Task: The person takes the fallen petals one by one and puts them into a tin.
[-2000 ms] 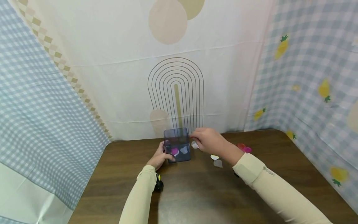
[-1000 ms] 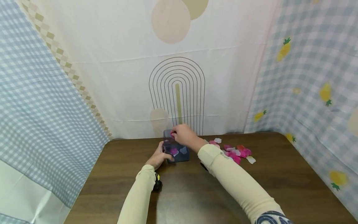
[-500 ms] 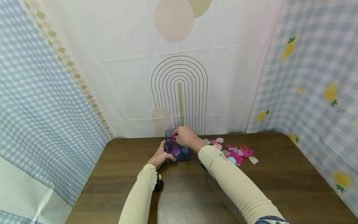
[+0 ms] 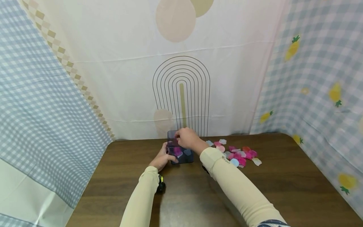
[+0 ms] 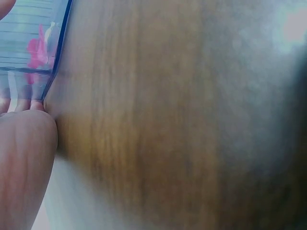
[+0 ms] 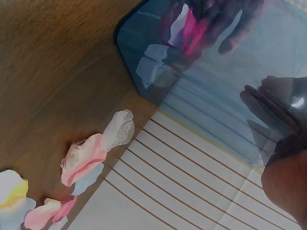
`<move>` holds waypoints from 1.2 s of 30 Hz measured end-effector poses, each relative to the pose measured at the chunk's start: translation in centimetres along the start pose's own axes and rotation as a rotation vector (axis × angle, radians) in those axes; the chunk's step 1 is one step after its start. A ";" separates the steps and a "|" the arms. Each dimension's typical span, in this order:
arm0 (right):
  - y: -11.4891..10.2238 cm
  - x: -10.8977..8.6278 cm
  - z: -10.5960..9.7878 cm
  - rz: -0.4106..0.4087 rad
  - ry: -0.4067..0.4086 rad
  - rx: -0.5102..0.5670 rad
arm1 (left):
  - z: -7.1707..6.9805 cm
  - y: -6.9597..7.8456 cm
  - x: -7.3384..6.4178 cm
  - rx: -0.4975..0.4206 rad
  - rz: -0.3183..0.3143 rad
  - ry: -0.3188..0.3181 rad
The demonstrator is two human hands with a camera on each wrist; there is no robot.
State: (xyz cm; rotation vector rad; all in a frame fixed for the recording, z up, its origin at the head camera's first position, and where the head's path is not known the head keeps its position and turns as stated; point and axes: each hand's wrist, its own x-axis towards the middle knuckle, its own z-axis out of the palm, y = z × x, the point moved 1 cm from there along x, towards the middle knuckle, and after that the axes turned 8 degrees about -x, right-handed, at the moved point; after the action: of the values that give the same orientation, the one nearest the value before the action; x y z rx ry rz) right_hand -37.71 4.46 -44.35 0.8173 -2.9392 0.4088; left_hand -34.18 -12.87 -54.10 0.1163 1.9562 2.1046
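My left hand (image 4: pixel 161 158) grips a see-through bluish box (image 4: pixel 185 158) near the table's back edge, thumb on the near side and fingers round the left side. Inside lie a magenta petal (image 4: pixel 177 151) and pale petals (image 4: pixel 187 152); the right wrist view shows pink petals (image 6: pixel 193 34) and whitish petals (image 6: pixel 149 69) through the wall. My right hand (image 4: pixel 187 138) hangs at the upper part of the box, fingers loosely bent, with no petal visible in them. In the left wrist view, the box wall (image 5: pixel 14 33) stands beyond my thumb (image 5: pixel 24 163).
To the right, a loose spread of artificial petals in pink, red, white and pale blue (image 4: pixel 234 162) lies on the brown wooden table (image 4: pixel 127 189). A patterned cloth (image 4: pixel 127 94) hangs right behind the table, with checked cloths (image 4: pixel 312 63) at the sides.
My right hand came left from the petals to the box with a magenta petal, which has left its fingers; more magenta shows inside the box. My left hand keeps its grip.
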 end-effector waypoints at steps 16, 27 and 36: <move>0.0 -0.3 0.1 0.009 0.032 0.051 | 0.0 0.1 -0.2 0.000 -0.004 0.024; 4.2 -6.0 -1.8 -0.179 0.220 0.217 | -0.2 0.1 -0.2 -0.012 0.019 0.015; 10.7 -14.7 -4.4 -0.129 0.378 0.128 | -0.1 0.2 0.0 -0.013 0.015 -0.024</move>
State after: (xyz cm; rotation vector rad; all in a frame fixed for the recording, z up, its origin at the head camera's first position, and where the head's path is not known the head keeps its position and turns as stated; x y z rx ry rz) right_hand -30.63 21.78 -44.62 0.8321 -2.5193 0.6655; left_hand -34.23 -12.98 -53.93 0.1528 1.9335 2.1154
